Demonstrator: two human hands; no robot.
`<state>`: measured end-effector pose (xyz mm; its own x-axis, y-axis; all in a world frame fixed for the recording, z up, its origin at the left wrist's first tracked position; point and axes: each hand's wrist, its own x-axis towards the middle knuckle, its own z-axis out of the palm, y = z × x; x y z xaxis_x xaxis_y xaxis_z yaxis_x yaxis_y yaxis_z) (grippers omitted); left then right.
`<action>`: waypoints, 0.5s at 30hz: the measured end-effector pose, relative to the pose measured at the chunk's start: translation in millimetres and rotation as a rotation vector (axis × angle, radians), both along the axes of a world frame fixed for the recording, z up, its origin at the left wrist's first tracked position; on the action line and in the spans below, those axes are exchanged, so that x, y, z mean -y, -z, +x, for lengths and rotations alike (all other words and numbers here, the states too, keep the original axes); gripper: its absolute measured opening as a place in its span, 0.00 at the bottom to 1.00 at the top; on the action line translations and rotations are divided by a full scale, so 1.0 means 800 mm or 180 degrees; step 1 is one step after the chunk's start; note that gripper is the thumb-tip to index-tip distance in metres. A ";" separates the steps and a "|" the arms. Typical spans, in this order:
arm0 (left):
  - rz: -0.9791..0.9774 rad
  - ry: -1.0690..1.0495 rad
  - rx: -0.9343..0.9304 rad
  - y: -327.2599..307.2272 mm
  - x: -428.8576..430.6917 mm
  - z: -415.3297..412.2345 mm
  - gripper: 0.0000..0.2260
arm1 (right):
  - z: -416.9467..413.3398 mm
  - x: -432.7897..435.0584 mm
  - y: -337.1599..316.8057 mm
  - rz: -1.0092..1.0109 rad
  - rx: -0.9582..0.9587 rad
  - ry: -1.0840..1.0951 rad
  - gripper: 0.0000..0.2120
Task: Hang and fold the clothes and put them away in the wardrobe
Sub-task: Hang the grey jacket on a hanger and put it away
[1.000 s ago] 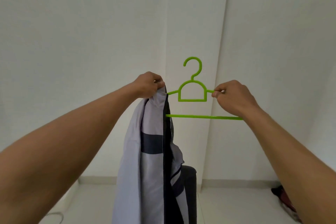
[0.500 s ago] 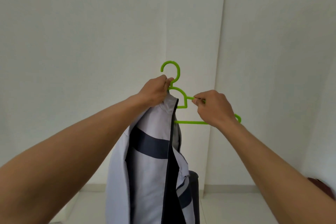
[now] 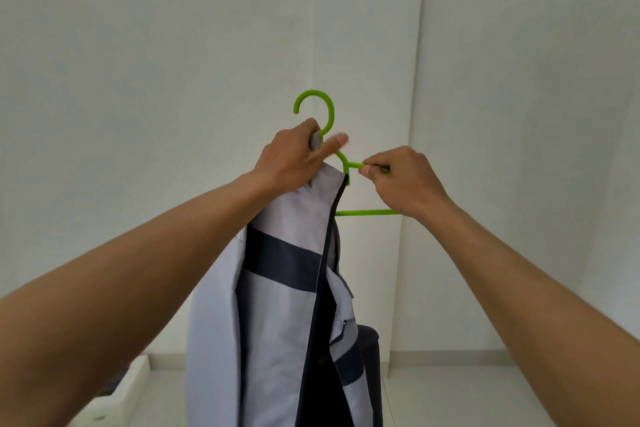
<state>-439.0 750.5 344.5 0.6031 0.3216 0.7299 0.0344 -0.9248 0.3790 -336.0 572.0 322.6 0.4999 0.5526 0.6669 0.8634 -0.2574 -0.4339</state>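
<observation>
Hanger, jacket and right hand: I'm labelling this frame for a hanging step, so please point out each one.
green hanger (image 3: 313,93): head view, top of its hook's curve.
jacket (image 3: 277,322): head view, pale front panel below the dark stripe.
right hand (image 3: 405,184): head view, back of the hand.

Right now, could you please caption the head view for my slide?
Left hand grips a grey jacket at the neck of a green hanger; right hand pinches its bare arm.
</observation>
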 end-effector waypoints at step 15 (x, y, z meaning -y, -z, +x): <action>0.0075 -0.0253 0.0185 -0.029 -0.027 -0.008 0.24 | -0.030 -0.030 0.174 -0.0220 -0.0486 -0.0276 0.16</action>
<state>-445.7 772.1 367.5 0.5328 0.3492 0.7709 0.0867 -0.9286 0.3607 -360.0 595.7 183.1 0.5409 0.6398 0.5460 0.8092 -0.2186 -0.5454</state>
